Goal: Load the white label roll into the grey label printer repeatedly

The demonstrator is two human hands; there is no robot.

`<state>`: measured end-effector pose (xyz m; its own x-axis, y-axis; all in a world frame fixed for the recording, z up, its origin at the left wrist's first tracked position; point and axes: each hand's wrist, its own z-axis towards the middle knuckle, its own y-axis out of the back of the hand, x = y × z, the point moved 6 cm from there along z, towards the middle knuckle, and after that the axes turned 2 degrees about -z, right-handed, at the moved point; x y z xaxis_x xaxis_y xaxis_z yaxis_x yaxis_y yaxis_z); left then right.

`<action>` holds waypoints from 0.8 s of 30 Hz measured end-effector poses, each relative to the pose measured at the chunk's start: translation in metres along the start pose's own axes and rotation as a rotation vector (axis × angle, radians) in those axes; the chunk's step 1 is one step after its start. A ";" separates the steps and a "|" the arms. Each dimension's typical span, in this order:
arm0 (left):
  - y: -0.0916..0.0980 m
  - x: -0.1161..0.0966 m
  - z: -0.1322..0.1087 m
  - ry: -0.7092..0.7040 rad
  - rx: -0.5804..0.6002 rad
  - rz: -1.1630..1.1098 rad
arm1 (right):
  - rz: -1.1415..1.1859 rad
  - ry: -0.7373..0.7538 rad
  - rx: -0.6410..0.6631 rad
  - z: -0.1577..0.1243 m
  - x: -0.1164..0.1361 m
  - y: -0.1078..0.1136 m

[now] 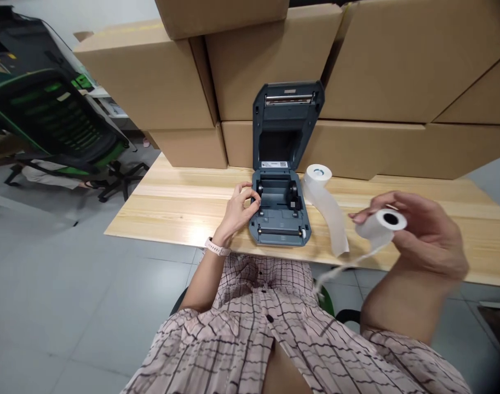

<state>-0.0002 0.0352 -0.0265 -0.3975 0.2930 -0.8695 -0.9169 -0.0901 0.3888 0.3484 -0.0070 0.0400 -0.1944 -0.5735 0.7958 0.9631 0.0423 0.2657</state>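
An open label printer [276, 219] stands on the wooden table, its dark lid [286, 120] tilted up and back. My left hand [240, 209] is at the printer's left rim, thumb and fingers bent against the edge beside the roll holder. The roll compartment between the two holders has no roll in it. Raised over the table to the right, my right hand [430, 232] grips a white paper roll [373, 230] with a dark core hole. A loose strip hangs from that roll toward the lower left, blurred at its end.
Another white label roll [319, 173] stands right of the printer, its unrolled strip [329, 219] reaching the front edge of the wooden table [171, 202]. Stacked cardboard boxes [377, 71] line the back. A black and green office chair [64, 120] is off to the left.
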 end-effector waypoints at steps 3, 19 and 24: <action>-0.001 0.002 0.001 0.008 -0.036 -0.082 | 0.066 -0.135 -0.006 -0.009 -0.038 0.030; -0.007 0.007 -0.002 0.103 -0.033 -0.134 | 0.187 -0.493 0.162 0.022 -0.153 0.010; -0.006 0.009 0.000 0.108 0.045 -0.159 | 0.055 -0.473 0.258 0.091 -0.178 -0.005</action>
<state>0.0019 0.0385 -0.0370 -0.2515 0.1962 -0.9478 -0.9669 -0.0074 0.2550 0.3608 0.1691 -0.0532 -0.2650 -0.1368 0.9545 0.9089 0.2951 0.2946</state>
